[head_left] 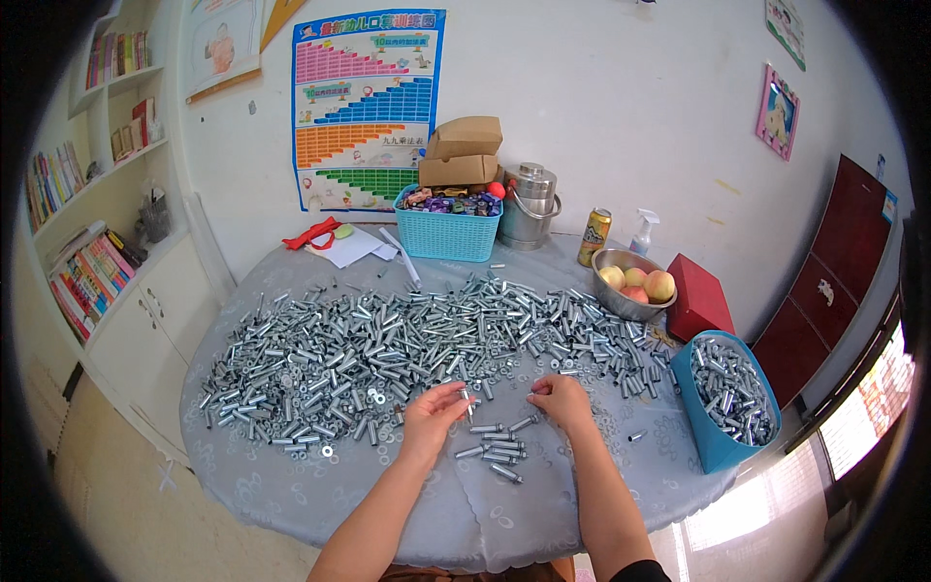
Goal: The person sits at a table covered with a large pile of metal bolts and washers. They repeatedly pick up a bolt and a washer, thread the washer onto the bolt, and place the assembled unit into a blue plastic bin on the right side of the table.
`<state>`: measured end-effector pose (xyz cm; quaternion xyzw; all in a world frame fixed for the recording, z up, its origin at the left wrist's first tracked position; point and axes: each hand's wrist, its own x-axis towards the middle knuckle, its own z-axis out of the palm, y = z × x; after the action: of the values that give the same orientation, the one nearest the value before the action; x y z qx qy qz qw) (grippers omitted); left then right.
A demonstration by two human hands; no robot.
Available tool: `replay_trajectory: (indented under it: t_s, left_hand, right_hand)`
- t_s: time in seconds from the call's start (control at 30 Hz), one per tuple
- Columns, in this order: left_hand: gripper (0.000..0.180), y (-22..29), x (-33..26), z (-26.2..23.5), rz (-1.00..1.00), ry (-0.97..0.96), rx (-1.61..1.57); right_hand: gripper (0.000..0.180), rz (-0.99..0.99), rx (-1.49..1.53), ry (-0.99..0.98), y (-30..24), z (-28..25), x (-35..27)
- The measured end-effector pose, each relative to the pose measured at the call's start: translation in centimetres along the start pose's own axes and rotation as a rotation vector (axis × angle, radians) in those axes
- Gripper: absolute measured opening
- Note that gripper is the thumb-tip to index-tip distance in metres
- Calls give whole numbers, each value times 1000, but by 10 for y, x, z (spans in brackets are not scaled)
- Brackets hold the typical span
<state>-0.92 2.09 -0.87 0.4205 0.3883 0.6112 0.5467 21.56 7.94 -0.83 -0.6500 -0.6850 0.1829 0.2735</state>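
The left hand [434, 415] pinches a slim silver metal bolt [469, 407] above the grey cloth-covered worktop [427, 529]; whether the pinched right hand [562, 400] holds anything is unclear. A slack grip could drop the bolt among the near silver metal cylinders [501, 452].

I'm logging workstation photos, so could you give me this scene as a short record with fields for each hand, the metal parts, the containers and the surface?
Left hand: pinching a slim metal part
Right hand: fingertips together; whether they hold anything is unclear
Loose parts: large heap beyond the hands; small group between the forearms
Containers: blue tub of metal parts, at right; steel bowl of fruit, far right
Surface: table with grey cloth
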Motion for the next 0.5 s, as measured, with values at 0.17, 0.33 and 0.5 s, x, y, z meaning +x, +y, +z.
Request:
replay_trajectory:
  t_s: [0.17, 0.33, 0.5]
  left_hand:
    - [28, 0, 0, 1, -16, 16, -21]
    - [23, 4, -1, 1, -79, 60, -86]
    - [13, -6, 4, -7, -174, 166, -258]
  right_hand:
    - [24, -10, -52, -12, -3, -1, 0]
    - [22, -46, -58, 34, -7, 3, -3]
    - [16, -30, 509, -63, -30, 13, -11]
